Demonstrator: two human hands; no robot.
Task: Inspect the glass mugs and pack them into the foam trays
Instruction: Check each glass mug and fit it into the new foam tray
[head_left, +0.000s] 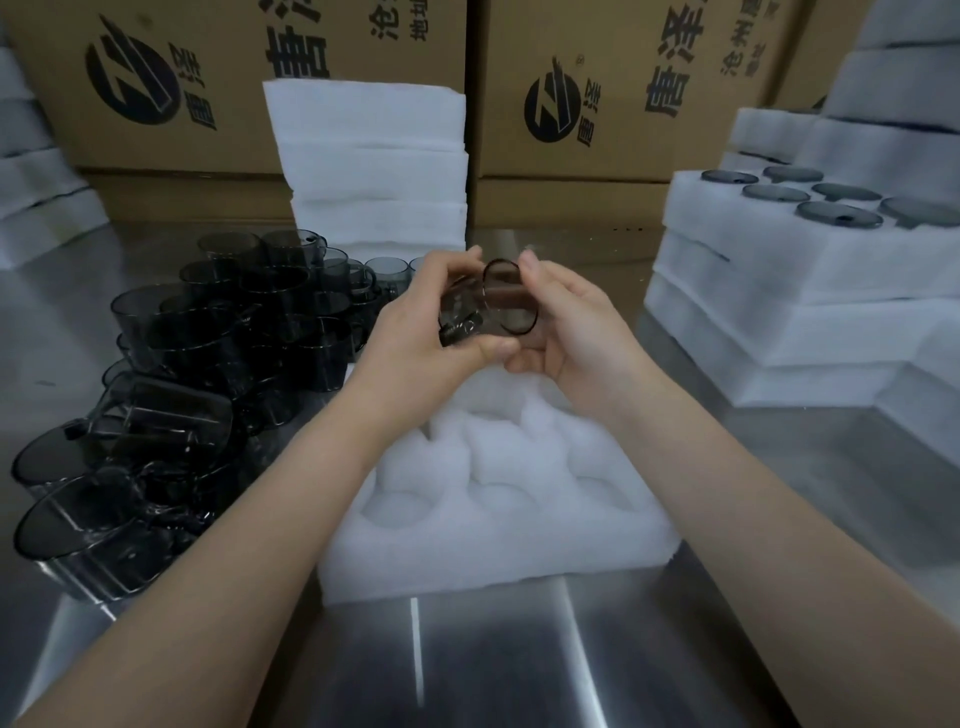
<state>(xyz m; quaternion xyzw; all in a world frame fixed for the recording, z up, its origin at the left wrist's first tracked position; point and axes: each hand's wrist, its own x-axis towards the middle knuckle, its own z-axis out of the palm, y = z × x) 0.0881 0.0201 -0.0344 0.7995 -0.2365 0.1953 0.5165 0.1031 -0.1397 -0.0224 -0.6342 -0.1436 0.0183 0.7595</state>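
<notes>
Two grips, left grip (441, 325) and right grip (571, 325), fingers curled round one smoked-glass mug (501, 304); judged light, slippery, fragile, best held by its wall.

Both hands raised together, left (441, 317) and right (566, 327) fingers curled, gripping.

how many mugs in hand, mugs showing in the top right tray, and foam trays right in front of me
held mug: 1
packed mugs showing in top right tray: 6
front foam tray: 1
total: 8
</notes>
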